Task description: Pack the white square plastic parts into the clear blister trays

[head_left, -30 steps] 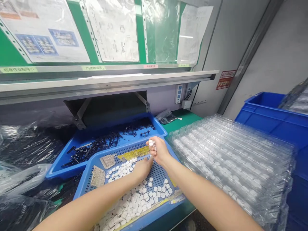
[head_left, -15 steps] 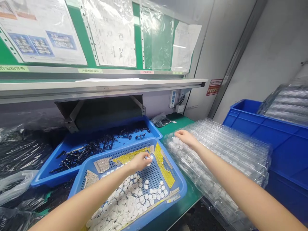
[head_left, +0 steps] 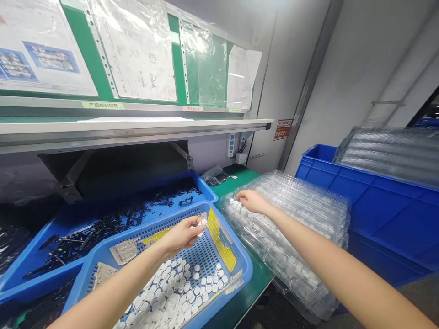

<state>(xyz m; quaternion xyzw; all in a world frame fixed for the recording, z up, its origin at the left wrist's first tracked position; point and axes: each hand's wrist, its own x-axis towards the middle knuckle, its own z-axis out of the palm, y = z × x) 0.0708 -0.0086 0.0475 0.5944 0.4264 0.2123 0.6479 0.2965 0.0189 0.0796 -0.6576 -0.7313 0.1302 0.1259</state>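
Observation:
My left hand (head_left: pixel 188 233) is closed in a pinch on some small white square caps (head_left: pixel 203 222), held above the blue perforated basket (head_left: pixel 245 260). Many more loose white caps (head_left: pixel 178 292) lie in that basket, heaped towards its near side. At the far left corner of a stack of clear plastic trays (head_left: pixel 302 196), my right hand (head_left: pixel 253 201) has its fingertips pinched together. White caps (head_left: pixel 235 206) sit in the top tray right by those fingertips. Whatever the right fingers hold is hidden.
Behind the basket stands a blue bin (head_left: pixel 209 189) with black parts (head_left: pixel 126 224). A large blue crate (head_left: pixel 377 205) with clear trays (head_left: pixel 391 148) is at the right. A metal-edged shelf (head_left: pixel 137 130) crosses above, and a plastic bag (head_left: pixel 214 175) lies on the green tabletop (head_left: pixel 240 178).
The view has swung to the right, so things appear further left. My left hand still holds white caps over the basket, and the right hand stays at the tray corner.

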